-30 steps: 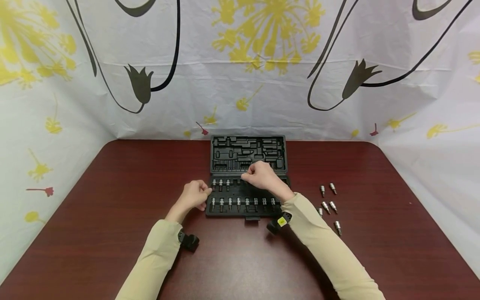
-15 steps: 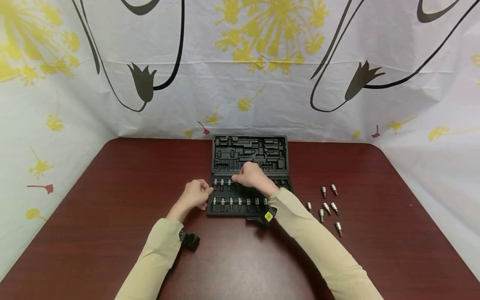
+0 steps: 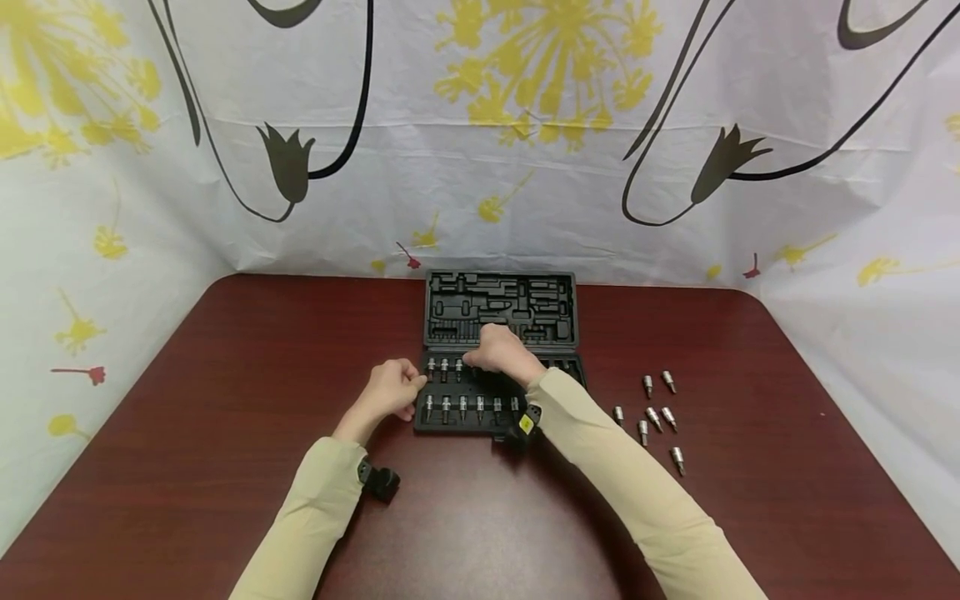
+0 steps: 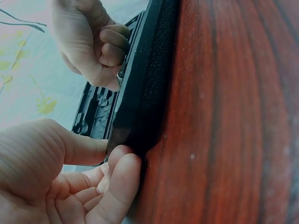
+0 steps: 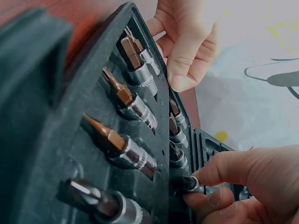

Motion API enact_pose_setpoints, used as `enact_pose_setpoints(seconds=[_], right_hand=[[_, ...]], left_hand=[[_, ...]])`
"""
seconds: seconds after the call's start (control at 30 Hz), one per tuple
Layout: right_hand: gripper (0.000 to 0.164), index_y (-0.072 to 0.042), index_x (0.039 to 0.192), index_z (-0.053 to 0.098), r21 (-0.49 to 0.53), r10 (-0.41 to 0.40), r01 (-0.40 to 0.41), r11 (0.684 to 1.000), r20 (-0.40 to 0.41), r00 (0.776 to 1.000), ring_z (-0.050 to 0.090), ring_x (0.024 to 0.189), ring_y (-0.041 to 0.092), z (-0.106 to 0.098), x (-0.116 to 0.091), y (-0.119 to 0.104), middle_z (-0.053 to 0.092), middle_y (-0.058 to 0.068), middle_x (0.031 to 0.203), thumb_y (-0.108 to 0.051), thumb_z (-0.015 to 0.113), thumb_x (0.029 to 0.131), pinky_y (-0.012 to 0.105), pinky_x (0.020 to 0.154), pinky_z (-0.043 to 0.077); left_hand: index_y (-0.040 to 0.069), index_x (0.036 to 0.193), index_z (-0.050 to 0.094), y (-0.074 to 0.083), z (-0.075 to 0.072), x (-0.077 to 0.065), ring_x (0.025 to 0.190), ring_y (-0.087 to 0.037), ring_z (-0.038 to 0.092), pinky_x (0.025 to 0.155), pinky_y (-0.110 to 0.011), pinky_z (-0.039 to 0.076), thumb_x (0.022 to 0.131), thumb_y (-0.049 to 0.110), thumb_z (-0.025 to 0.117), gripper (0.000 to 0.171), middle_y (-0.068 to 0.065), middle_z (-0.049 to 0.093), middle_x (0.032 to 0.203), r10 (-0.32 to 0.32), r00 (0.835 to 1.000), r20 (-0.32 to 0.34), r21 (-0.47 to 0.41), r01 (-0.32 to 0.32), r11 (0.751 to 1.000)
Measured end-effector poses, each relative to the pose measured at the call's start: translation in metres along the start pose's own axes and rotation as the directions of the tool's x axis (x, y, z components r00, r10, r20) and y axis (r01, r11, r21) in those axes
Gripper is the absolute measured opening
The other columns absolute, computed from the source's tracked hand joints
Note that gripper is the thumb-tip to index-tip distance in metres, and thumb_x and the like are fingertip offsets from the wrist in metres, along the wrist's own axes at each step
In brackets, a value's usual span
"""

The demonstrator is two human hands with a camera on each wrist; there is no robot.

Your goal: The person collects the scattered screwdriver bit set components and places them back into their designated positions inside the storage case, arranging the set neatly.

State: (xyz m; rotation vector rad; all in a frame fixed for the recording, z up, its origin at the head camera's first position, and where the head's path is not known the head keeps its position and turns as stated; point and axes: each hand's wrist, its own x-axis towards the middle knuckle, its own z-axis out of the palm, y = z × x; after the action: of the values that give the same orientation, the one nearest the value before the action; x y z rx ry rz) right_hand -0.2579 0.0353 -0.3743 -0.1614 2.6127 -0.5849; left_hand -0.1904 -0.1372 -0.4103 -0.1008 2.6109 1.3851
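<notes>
An open black plastic socket case (image 3: 480,388) lies on the table, lid side toward the back. My left hand (image 3: 390,387) pinches the case's left edge, thumb on top and fingers beneath in the left wrist view. Over the back row, my right hand (image 3: 501,352) pinches a small bit socket (image 5: 192,183) between thumb and forefinger, right at a slot beside three seated ones. Several chrome bit sockets (image 3: 462,405) with coppery or steel tips fill the front row. The right hand and forearm hide part of both rows.
Several loose bit sockets (image 3: 654,417) are scattered on the dark red wooden table (image 3: 300,333), right of the case. The lid (image 3: 501,308) has moulded recesses. A patterned white sheet (image 3: 480,167) hangs behind the table's back edge.
My right hand has moved left along the back row to the slot beside the three seated sockets, then stayed there. The left hand keeps its grip on the case edge.
</notes>
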Motion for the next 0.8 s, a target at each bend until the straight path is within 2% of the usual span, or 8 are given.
enact_pose_setpoints(seconds=[0.17, 0.3, 0.4, 0.57, 0.67, 0.8], right_hand=[[0.033, -0.009, 0.060, 0.052, 0.022, -0.053, 0.052, 0.998, 0.056, 0.997, 0.033, 0.041, 0.012, -0.004, 0.002, 0.001, 0.043, 0.001, 0.048, -0.016, 0.061, 0.091, 0.025, 0.042, 0.031], [0.033, -0.007, 0.057, 0.056, 0.033, -0.078, 0.075, 0.997, 0.078, 0.994, 0.033, 0.039, 0.012, -0.011, 0.004, 0.005, 0.043, 0.001, 0.045, -0.015, 0.065, 0.088, 0.025, 0.043, 0.033], [0.034, -0.008, 0.057, 0.058, 0.022, -0.057, 0.055, 0.998, 0.108, 0.993, 0.032, 0.040, 0.011, -0.016, 0.007, 0.008, 0.044, 0.001, 0.046, -0.022, 0.069, 0.086, 0.025, 0.043, 0.033], [0.039, -0.010, 0.058, 0.055, -0.033, 0.027, -0.021, 0.999, 0.176, 0.984, 0.028, 0.041, 0.012, -0.021, 0.012, 0.012, 0.044, 0.001, 0.049, -0.033, 0.068, 0.087, 0.025, 0.045, 0.030], [0.038, -0.010, 0.059, 0.054, -0.091, 0.039, -0.022, 0.996, 0.186, 0.982, 0.028, 0.042, 0.012, -0.022, 0.014, 0.011, 0.044, 0.002, 0.050, -0.033, 0.067, 0.087, 0.026, 0.045, 0.030], [0.038, -0.009, 0.058, 0.058, -0.100, -0.024, 0.038, 0.994, 0.139, 0.990, 0.031, 0.041, 0.013, -0.020, 0.013, 0.012, 0.046, 0.002, 0.048, -0.033, 0.070, 0.084, 0.026, 0.045, 0.033]], left_hand=[[-0.002, 0.083, 0.055, 0.000, -0.001, 0.001, 0.040, -0.012, 0.053, 0.040, -0.029, 0.053, 0.092, 0.007, 0.057, 0.013, -0.010, 0.055, 0.059, 0.012, 1.000, 0.002, 0.001, -0.012, 1.000], [-0.002, 0.083, 0.054, 0.000, -0.002, 0.001, 0.040, -0.012, 0.054, 0.041, -0.029, 0.053, 0.092, 0.007, 0.057, 0.013, -0.010, 0.055, 0.059, 0.010, 1.000, 0.010, 0.003, -0.010, 1.000], [-0.001, 0.083, 0.054, 0.000, -0.003, 0.002, 0.040, -0.012, 0.054, 0.041, -0.028, 0.053, 0.093, 0.007, 0.057, 0.013, -0.009, 0.055, 0.059, 0.007, 1.000, 0.011, 0.010, -0.007, 1.000], [-0.001, 0.083, 0.054, 0.003, -0.001, 0.001, 0.041, -0.013, 0.054, 0.042, -0.029, 0.053, 0.093, 0.008, 0.057, 0.013, -0.010, 0.055, 0.062, 0.009, 0.999, 0.031, -0.001, -0.009, 1.000], [-0.002, 0.084, 0.054, 0.004, 0.000, 0.000, 0.042, -0.013, 0.055, 0.042, -0.029, 0.053, 0.093, 0.008, 0.057, 0.014, -0.011, 0.056, 0.063, 0.010, 0.999, 0.045, -0.010, -0.009, 1.000], [-0.001, 0.084, 0.054, 0.002, -0.002, -0.001, 0.042, -0.014, 0.055, 0.042, -0.029, 0.053, 0.093, 0.008, 0.057, 0.014, -0.011, 0.055, 0.062, 0.001, 0.999, 0.034, 0.003, -0.001, 1.000]])
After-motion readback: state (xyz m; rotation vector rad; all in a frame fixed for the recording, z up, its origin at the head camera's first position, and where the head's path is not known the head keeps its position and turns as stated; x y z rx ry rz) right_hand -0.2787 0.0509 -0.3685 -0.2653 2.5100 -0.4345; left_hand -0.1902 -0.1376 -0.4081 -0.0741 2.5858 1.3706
